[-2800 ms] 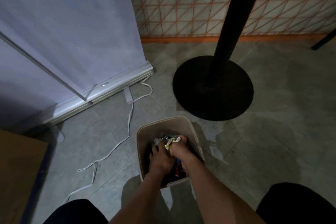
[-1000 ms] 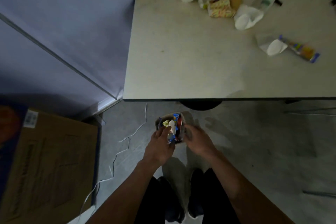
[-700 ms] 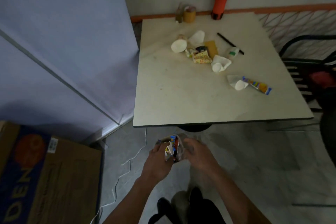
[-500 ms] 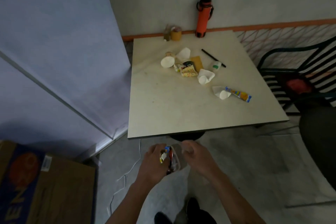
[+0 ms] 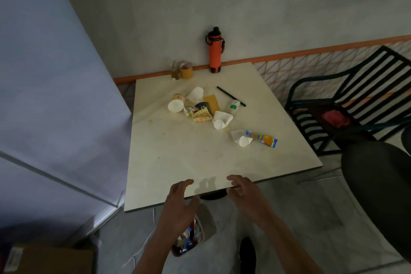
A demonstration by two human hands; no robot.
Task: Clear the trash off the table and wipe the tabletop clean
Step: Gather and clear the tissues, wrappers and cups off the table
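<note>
Both hands out in front of me, at the counter's (image 5: 200, 162) near edge. Left hand (image 5: 178, 204): fingers spread and relaxed, grip empty, tips just over the near edge. Right hand (image 5: 244, 191): fingers loosely curled, grip empty too, fingertips at the edge itself; cannot tell if they touch it.

Trash bin (image 5: 200, 229) on the floor, just below the near edge and partly under my left wrist. Colourful wrappers fill it.

Trash on the counter, all in the far half, well apart from my hands:
- White paper cup (image 5: 175, 105) on its side, toward the far-left corner, mouth facing me.
- Second white cup (image 5: 195, 94) just behind it.
- Yellow printed wrapper (image 5: 201, 115) in the middle of the pile, touching a dark wrapper (image 5: 201, 105) and beside a brown card piece (image 5: 212, 103).
- Crumpled white cup (image 5: 222, 119) to the right of the wrapper.
- Small white bottle with green label (image 5: 234, 107) lying near a black straw (image 5: 231, 96).
- Another crushed white cup (image 5: 241, 138) toward the right edge, touching a long blue-and-orange wrapper (image 5: 262, 138).

Far edge: orange bottle (image 5: 214, 51) upright at the wall; yellow cup (image 5: 186, 70) beside a small brown item, too dim to identify.

Faint stains across the counter's centre. Black slatted chair (image 5: 347, 104) stands off the right edge, something red (image 5: 334, 117) on its seat. Cardboard box (image 5: 49, 260) on the floor at my left.
</note>
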